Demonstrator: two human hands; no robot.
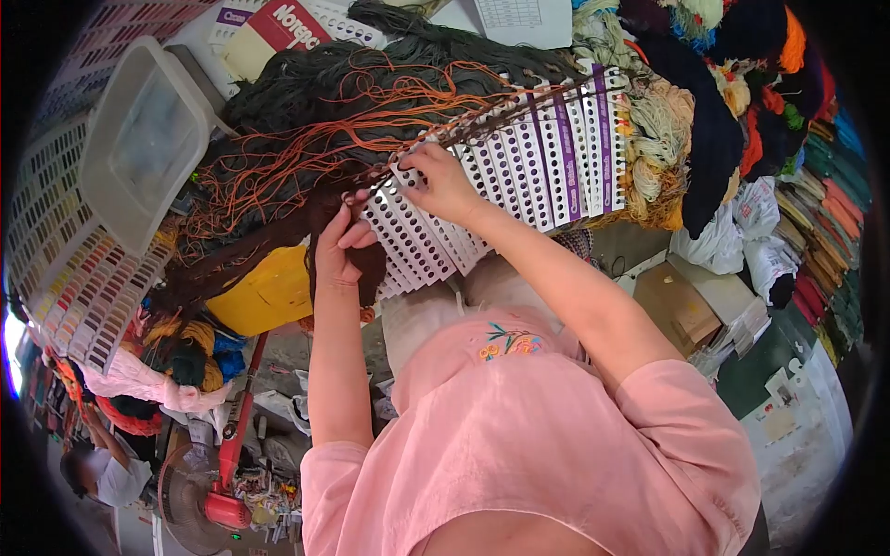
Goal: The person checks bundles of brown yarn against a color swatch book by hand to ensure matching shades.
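A row of overlapping white punched cards (501, 167), some with purple label strips, lies fanned on the worktable in front of me. Dark brown thread (482, 119) runs along the cards' far edge. At the near-left end of the row, my left hand (341, 246) has its thumb and index finger closed on the brown thread, the other fingers curled loosely. A brown bundle of thread hangs beside that palm. My right hand (440, 185) pinches at the top edge of the cards, on the thread there; its fingertips partly hide the exact grip.
Orange threads (306, 157) lie tangled over a dark green skein (315, 79) behind the cards. A clear plastic tub (144, 148) stands at left, near a yellow sheet (264, 292). Pale skeins (663, 139) border the right. A red fan (222, 505) and another person (116, 474) are lower left.
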